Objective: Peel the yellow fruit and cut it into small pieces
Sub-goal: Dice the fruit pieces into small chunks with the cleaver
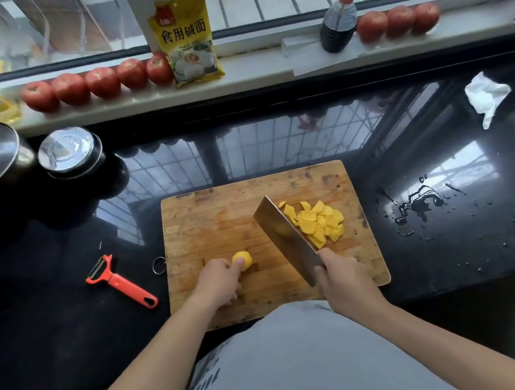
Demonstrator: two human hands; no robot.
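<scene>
A wooden cutting board [220,219] lies on the black glossy counter [453,251], directly in front of the person; on its near left part sits the remaining chunk of peeled yellow fruit [243,259], small and rounded; the left hand [218,281] holds it, fingers curled down onto the board and the fingertips pressed against the chunk's near side. The right hand [342,277] is wrapped tight round the handle of a cleaver [288,238]; the handle itself is hidden inside the fist; the broad blade slants up and away to the left, tilted, its far edge touching or just beside a heap of cut fruit pieces [318,222] piled on the board's right half; whether the blade rests on the board cannot be told. The chunk and the heap are well apart, with the blade between them.

Left of the board on the counter lies a red peeler [120,283], near a metal ring [159,265] at the board's left edge; two lidded pots [70,154] stand at the far left; a water spill [417,203] spreads to the right of the board, and a crumpled white cloth [487,96] lies beyond it. On the windowsill [266,69] stand rows of tomatoes [100,81], a yellow packet [186,37] and a dark spray bottle [338,14] with a red trigger.
</scene>
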